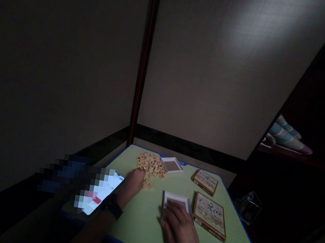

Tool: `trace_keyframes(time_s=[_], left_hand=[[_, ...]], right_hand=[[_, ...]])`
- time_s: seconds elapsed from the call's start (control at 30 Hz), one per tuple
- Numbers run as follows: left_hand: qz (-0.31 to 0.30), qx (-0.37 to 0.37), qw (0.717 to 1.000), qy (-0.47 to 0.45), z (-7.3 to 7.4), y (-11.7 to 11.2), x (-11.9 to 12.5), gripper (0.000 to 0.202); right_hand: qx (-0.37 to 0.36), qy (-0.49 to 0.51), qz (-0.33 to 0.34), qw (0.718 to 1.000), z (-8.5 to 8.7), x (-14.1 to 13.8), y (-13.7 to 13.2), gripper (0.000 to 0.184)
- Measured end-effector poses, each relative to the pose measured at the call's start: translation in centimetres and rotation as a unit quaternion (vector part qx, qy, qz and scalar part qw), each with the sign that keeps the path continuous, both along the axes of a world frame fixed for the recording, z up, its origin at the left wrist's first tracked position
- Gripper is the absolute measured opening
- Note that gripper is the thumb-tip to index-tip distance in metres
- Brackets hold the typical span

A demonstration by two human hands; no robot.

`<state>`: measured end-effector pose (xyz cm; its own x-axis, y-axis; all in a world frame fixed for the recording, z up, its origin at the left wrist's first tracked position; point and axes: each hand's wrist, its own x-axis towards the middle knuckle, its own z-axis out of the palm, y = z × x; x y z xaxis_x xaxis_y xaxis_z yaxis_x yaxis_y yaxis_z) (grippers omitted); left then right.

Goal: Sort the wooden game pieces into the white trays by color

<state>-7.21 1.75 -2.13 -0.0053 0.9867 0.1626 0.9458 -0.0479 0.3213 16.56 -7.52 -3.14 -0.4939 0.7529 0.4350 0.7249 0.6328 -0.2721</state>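
A pile of small tan wooden pieces [151, 165] lies on a pale green table [146, 225] with a blue edge. My left hand [131, 185], a dark watch on its wrist, reaches to the near edge of the pile; its fingertips are among the pieces, and I cannot see whether they grip any. My right hand [180, 228] lies flat, fingers stretched forward, on the near side of a shallow white box tray [177, 203].
A second white tray [171, 164] sits behind the pile. Two printed box lids [210, 215] [205, 181] lie at the right. A lit phone [101, 193] rests at the table's left edge. Walls stand close behind; a dark shelf with folded cloth [286, 137] is at the right.
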Motion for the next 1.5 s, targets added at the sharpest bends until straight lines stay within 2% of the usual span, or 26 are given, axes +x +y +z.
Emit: trace_keyframes(time_s=[0.13, 0.23, 0.3, 0.4, 0.6, 0.73, 0.87, 0.93, 1.0, 1.1, 1.2, 1.33, 1.5], left_hand=[[-0.006, 0.001, 1.000, 0.005, -0.1, 0.8, -0.1, 0.022], [-0.019, 0.007, 1.000, 0.005, -0.3, 0.8, 0.0, 0.024], [-0.025, 0.015, 1.000, 0.009, -0.6, 0.8, 0.0, 0.028], [-0.033, 0.026, 0.999, 0.017, -1.3, 0.8, -0.2, 0.034], [-0.046, 0.055, 0.997, -0.034, -2.1, 1.0, -0.3, 0.043], [-0.037, 0.072, 0.988, -0.131, -1.6, 1.5, -0.5, 0.036], [-0.034, 0.056, 0.957, -0.281, -1.6, 2.0, -1.0, 0.032], [-0.028, 0.042, 0.951, -0.306, -1.7, 1.9, -1.1, 0.033], [-0.023, 0.035, 0.963, -0.265, -1.7, 1.8, -1.1, 0.031], [-0.026, 0.027, 0.990, -0.138, -1.4, 1.3, -1.1, 0.020], [-0.035, 0.012, 0.998, -0.053, -1.2, 1.0, -1.2, 0.016], [-0.027, 0.031, 0.999, -0.004, -1.7, 0.8, -1.4, 0.013], [-0.003, 0.035, 0.999, 0.032, -2.7, 0.8, -1.6, 0.015]], right_hand=[[-0.074, -0.020, 0.037, 0.996, 3.5, -2.4, 3.5, 0.031], [-0.102, -0.045, 0.072, 0.991, 4.7, -5.0, 7.2, 0.034], [-0.097, -0.077, 0.068, 0.990, 4.5, -6.5, 9.0, 0.035], [-0.079, -0.119, 0.053, 0.988, 3.5, -7.6, 10.3, 0.029], [-0.073, -0.124, 0.062, 0.988, 2.3, -6.5, 10.3, 0.035], [-0.113, -0.057, 0.057, 0.990, 2.2, -5.5, 11.1, 0.040], [-0.134, -0.015, 0.058, 0.989, 2.0, -5.2, 12.1, 0.039], [-0.140, -0.010, 0.057, 0.988, 1.9, -5.1, 12.4, 0.038], [-0.144, -0.010, 0.056, 0.988, 1.8, -5.1, 12.6, 0.037], [-0.144, -0.013, 0.050, 0.988, 1.6, -5.1, 12.6, 0.037], [-0.141, -0.019, 0.030, 0.989, 1.5, -5.1, 12.4, 0.030], [-0.143, -0.029, -0.017, 0.989, 1.5, -5.1, 12.3, 0.017], [-0.151, -0.040, -0.052, 0.986, 1.7, -5.1, 12.2, 0.022]])
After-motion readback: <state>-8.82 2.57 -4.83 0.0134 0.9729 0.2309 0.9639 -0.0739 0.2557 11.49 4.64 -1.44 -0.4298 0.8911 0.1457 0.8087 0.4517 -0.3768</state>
